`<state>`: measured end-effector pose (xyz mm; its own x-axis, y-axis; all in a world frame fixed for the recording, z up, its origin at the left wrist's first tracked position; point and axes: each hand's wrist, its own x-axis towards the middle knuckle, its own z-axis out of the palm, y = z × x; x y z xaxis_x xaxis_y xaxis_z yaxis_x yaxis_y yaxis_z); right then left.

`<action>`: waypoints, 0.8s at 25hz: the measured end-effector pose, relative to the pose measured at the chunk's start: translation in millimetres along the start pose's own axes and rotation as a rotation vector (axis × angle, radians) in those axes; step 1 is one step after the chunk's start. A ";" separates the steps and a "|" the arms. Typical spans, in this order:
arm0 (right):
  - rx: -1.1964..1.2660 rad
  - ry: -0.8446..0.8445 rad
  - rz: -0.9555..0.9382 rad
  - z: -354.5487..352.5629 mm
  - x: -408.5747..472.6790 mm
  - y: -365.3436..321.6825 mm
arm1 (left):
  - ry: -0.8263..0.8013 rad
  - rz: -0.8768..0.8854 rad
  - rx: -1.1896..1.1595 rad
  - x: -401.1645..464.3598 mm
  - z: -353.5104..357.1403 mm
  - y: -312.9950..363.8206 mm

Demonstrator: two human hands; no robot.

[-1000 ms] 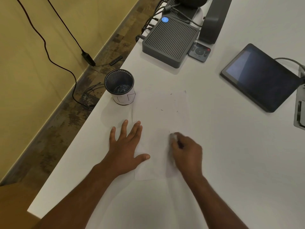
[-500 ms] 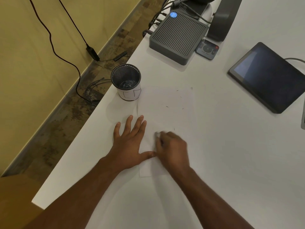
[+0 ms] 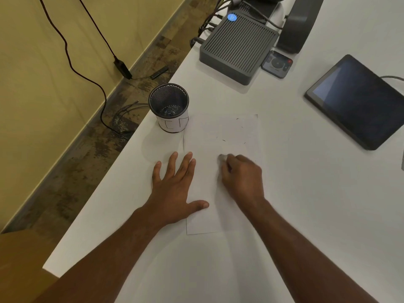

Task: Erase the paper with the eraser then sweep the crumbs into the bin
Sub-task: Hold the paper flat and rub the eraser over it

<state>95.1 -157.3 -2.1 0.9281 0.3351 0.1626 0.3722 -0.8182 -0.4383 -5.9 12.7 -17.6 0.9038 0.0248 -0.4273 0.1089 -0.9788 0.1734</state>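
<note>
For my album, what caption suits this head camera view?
Left hand flat on the paper, right hand rubbing with a white eraser, mesh bin waiting nearby.

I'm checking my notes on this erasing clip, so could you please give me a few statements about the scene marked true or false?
1. The left hand lies flat with spread fingers, partly on the paper. True.
2. The right hand is open and empty. False: it grips a pale eraser.
3. The mesh bin stands beyond the left hand, near the table's edge. True.
4. The tablet lies on the paper. False: it lies apart, far to the right.
5. Faint marks remain on the paper. True.
</note>
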 end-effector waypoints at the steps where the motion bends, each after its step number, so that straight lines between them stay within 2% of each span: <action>1: -0.014 0.022 0.023 -1.5 3.0 -1.8 | -0.002 0.000 0.001 0.0 0.2 -0.2; 2: -0.011 -0.021 -0.013 -2.0 -2.6 -10.8 | 0.005 0.001 -0.007 -0.3 0.8 -0.6; 3: 0.013 -0.125 -0.111 1.5 -21.3 -26.3 | 0.017 0.006 -0.014 -0.5 1.7 -0.7; 5: 0.016 -0.222 -0.358 8.6 -55.3 -35.9 | 0.035 0.015 -0.012 -0.6 2.8 -1.3; 6: 0.022 -0.246 -0.366 5.3 -50.2 -27.8 | 0.035 0.011 -0.014 -0.6 2.6 -1.2; 7: 0.009 -0.217 -0.278 3.5 -35.1 -14.0 | 0.022 0.003 -0.014 -0.4 2.0 -0.8; 9: -0.021 -0.034 -0.061 -5.0 -8.7 -0.4 | -0.003 -0.002 0.003 0.2 1.3 -0.2; 10: -0.024 -0.032 -0.027 -7.4 -8.0 -2.9 | 0.001 0.001 0.003 0.1 0.9 0.1; 12: 0.008 -0.157 -0.104 -1.5 -35.8 -25.4 | 0.010 0.002 -0.007 -0.7 0.8 0.0; 14: 0.027 -0.205 -0.212 -0.3 -58.0 -21.2 | 0.008 0.002 -0.011 -1.3 1.3 -0.7; 15: 0.006 -0.187 -0.126 -6.4 -48.9 -6.2 | 0.011 0.001 -0.016 -1.1 1.6 -0.8; 17: -0.078 0.017 0.121 -19.8 -18.5 28.7 | 0.007 0.002 -0.016 -0.3 1.1 -1.0; 18: -0.096 0.085 0.167 -24.8 -12.2 34.6 | 0.002 0.002 -0.016 0.0 0.6 -1.3; 20: -0.077 0.011 0.112 -23.7 -22.0 20.6 | -0.001 -0.003 -0.007 0.1 -0.4 -0.1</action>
<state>82.7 -192.7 6.3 0.9637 0.2350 0.1265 0.2660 -0.8835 -0.3856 -5.7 12.9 -17.2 0.9031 0.0277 -0.4285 0.1145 -0.9773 0.1781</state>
